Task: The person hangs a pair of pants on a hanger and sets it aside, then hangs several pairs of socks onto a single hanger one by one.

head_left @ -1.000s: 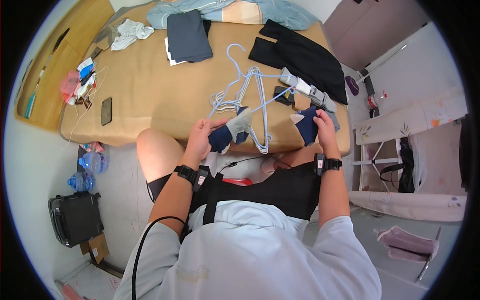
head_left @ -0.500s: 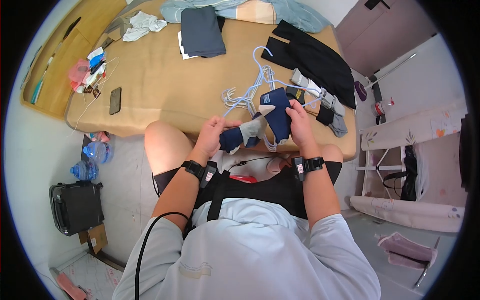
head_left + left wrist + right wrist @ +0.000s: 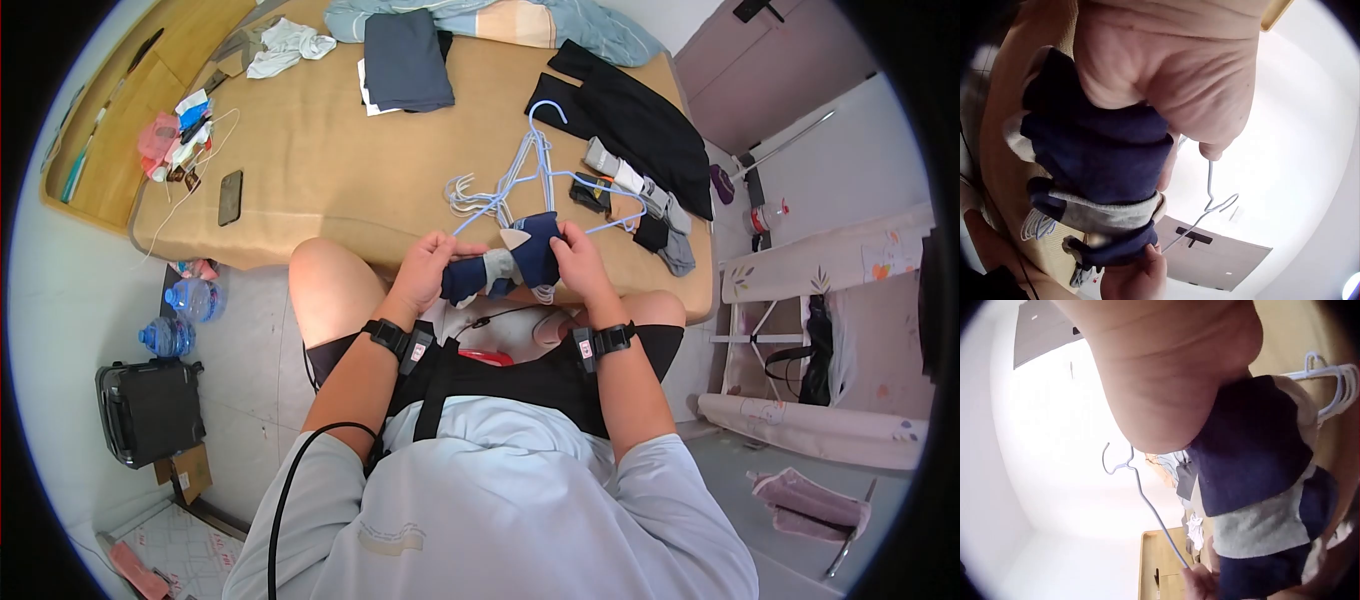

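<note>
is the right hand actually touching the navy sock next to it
Touching. The left wrist view shows it: the thumb of the right hand lies against the edge of the navy sock, with no gap between them.

A phone (image 3: pixel 231 198) lies on the bed (image 3: pixel 310 165), a black suitcase (image 3: pixel 150 412) near water bottles (image 3: pixel 168 338).

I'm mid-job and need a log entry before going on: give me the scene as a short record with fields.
Left hand: holds navy-and-grey sock and raised hanger
Right hand: grips navy sock with a pale patch
Spare hangers: bunched on bed
Folded socks: beside black garment, toward bed's right side
Phone: lying toward bed's left side
</note>
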The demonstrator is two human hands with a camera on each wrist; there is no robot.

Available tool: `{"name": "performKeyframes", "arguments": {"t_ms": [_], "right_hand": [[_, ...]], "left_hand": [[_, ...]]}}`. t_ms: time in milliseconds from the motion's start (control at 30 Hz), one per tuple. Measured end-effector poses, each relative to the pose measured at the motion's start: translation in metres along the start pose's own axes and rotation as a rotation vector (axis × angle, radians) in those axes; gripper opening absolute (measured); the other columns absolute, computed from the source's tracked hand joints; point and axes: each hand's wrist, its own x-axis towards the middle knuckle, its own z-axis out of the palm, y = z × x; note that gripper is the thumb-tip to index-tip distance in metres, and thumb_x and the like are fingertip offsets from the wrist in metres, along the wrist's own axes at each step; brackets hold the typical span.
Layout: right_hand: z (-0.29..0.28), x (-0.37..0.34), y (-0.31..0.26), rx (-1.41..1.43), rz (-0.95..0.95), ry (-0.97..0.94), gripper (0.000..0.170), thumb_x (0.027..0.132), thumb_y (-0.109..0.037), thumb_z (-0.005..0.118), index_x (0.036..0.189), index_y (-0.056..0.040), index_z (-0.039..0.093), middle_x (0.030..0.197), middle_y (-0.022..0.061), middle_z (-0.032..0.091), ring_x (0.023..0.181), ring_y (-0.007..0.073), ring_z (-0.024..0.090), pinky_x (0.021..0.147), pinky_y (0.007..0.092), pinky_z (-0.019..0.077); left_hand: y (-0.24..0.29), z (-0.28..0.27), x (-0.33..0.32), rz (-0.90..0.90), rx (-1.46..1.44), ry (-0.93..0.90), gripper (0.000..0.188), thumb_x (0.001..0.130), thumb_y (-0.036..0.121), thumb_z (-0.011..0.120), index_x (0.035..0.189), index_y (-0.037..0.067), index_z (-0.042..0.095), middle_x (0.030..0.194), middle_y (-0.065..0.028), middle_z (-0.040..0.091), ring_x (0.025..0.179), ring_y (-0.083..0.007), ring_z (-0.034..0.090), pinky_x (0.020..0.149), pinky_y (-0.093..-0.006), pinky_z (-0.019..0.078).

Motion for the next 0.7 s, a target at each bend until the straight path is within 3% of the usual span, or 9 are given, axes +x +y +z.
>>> {"name": "performKeyframes", "arguments": {"t_ms": [67, 133, 233, 333, 467, 533, 567, 633, 700], "right_hand": [[0.000, -0.005, -0.008, -0.057, 0.002, 0.034, 0.014, 0.092, -0.013, 0.060, 0.100, -0.0016, 0.058, 0.081, 0.0056, 0.061, 0.071, 0.0158, 0.055, 0.065, 0.0323, 0.0464], [-0.001, -0.009, -0.024, -0.467, -0.065, 0.114, 0.018, 0.086, -0.013, 0.065, 0.098, -0.0015, 0.057, 0.087, 0.0100, 0.061, 0.071, 0.0233, 0.057, 0.066, 0.0343, 0.0473], [0.000, -0.015, -0.026, -0.406, -0.090, 0.246, 0.024, 0.082, -0.010, 0.069, 0.099, -0.0015, 0.056, 0.095, 0.0122, 0.061, 0.072, 0.0270, 0.058, 0.066, 0.0350, 0.0476], [-0.004, -0.017, -0.023, -0.394, -0.301, 0.447, 0.028, 0.081, -0.009, 0.070, 0.104, -0.0026, 0.055, 0.096, 0.0122, 0.059, 0.073, 0.0238, 0.058, 0.066, 0.0343, 0.0476], [-0.006, -0.019, 0.019, -0.421, -0.153, 0.598, 0.036, 0.080, -0.008, 0.072, 0.111, -0.0031, 0.053, 0.102, 0.0107, 0.059, 0.071, 0.0196, 0.057, 0.065, 0.0334, 0.0476], [-0.003, -0.025, 0.021, 0.015, 0.058, 0.299, 0.048, 0.079, -0.011, 0.075, 0.122, -0.0028, 0.054, 0.120, 0.0113, 0.059, 0.092, 0.0206, 0.062, 0.081, 0.0333, 0.0501], [-0.001, -0.025, 0.022, 0.020, 0.061, 0.304, 0.048, 0.079, -0.011, 0.075, 0.122, -0.0028, 0.054, 0.120, 0.0113, 0.059, 0.092, 0.0206, 0.062, 0.081, 0.0333, 0.0501], [0.002, -0.024, 0.016, 0.370, -0.156, 0.074, 0.058, 0.079, -0.015, 0.077, 0.131, -0.0031, 0.054, 0.139, 0.0127, 0.053, 0.122, 0.0247, 0.054, 0.104, 0.0355, 0.0415], [0.000, -0.020, 0.003, 0.347, -0.186, -0.001, 0.061, 0.079, -0.018, 0.077, 0.134, -0.0037, 0.053, 0.142, 0.0136, 0.051, 0.131, 0.0249, 0.046, 0.110, 0.0363, 0.0348]], "left_hand": [[0.000, 0.001, 0.000, -0.005, 0.011, -0.007, 0.023, 0.107, 0.020, 0.043, 0.093, 0.004, 0.049, 0.113, -0.0275, 0.067, 0.099, -0.0299, 0.069, 0.084, -0.0410, 0.0599], [0.001, 0.001, 0.000, -0.010, 0.022, -0.014, 0.023, 0.107, 0.020, 0.043, 0.092, 0.004, 0.049, 0.113, -0.0275, 0.067, 0.100, -0.0298, 0.069, 0.085, -0.0407, 0.0595], [0.001, 0.000, 0.001, -0.006, 0.040, 0.000, 0.024, 0.107, 0.022, 0.043, 0.091, 0.006, 0.049, 0.115, -0.0303, 0.065, 0.103, -0.0330, 0.068, 0.089, -0.0441, 0.0574], [0.002, -0.003, 0.003, 0.058, 0.033, -0.018, 0.024, 0.107, 0.023, 0.043, 0.092, 0.005, 0.049, 0.114, -0.0295, 0.066, 0.103, -0.0331, 0.068, 0.089, -0.0442, 0.0572], [0.009, -0.002, 0.001, 0.067, 0.003, 0.012, 0.023, 0.107, 0.023, 0.042, 0.094, 0.005, 0.049, 0.112, -0.0285, 0.067, 0.102, -0.0339, 0.069, 0.089, -0.0443, 0.0575], [0.009, -0.004, 0.000, 0.051, 0.000, 0.015, 0.023, 0.107, 0.023, 0.042, 0.095, 0.006, 0.049, 0.111, -0.0284, 0.067, 0.102, -0.0342, 0.069, 0.088, -0.0444, 0.0576], [0.007, -0.008, 0.002, 0.038, 0.001, 0.033, 0.023, 0.107, 0.024, 0.041, 0.095, 0.006, 0.048, 0.111, -0.0286, 0.067, 0.102, -0.0346, 0.069, 0.088, -0.0450, 0.0578], [0.007, -0.009, 0.001, 0.018, 0.009, 0.048, 0.022, 0.108, 0.024, 0.041, 0.096, 0.007, 0.048, 0.111, -0.0288, 0.067, 0.102, -0.0350, 0.069, 0.088, -0.0455, 0.0579], [0.010, -0.008, 0.001, -0.037, -0.011, 0.027, 0.023, 0.108, 0.025, 0.039, 0.096, 0.007, 0.047, 0.111, -0.0294, 0.067, 0.103, -0.0363, 0.068, 0.088, -0.0464, 0.0578]]}}
